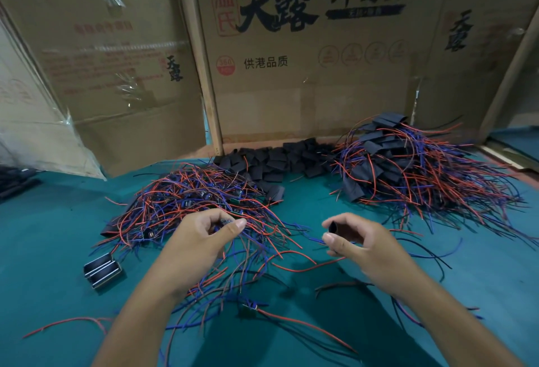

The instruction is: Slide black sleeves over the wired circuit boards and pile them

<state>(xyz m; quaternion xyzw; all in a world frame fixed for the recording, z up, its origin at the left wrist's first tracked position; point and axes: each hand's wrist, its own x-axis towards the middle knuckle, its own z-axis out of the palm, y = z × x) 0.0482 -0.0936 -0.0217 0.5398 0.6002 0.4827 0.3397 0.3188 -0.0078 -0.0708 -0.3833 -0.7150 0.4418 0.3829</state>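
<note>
My left hand (204, 234) pinches a small wired circuit board (226, 221) between thumb and fingers, its red and blue wires trailing toward me. My right hand (354, 238) grips a black sleeve (334, 226) with its open end facing left, a short gap from the board. Behind my left hand lies a tangled heap of bare wired boards (189, 200). A row of loose black sleeves (280, 159) lies against the cardboard at the back. At the right rises the pile of sleeved boards (408, 168).
Green table cloth (43, 235) covers the work surface. Cardboard boxes (291, 75) wall off the back. Two small black rectangular parts (102, 270) lie at the left. A single wired board (249, 308) and stray wires lie near the front edge.
</note>
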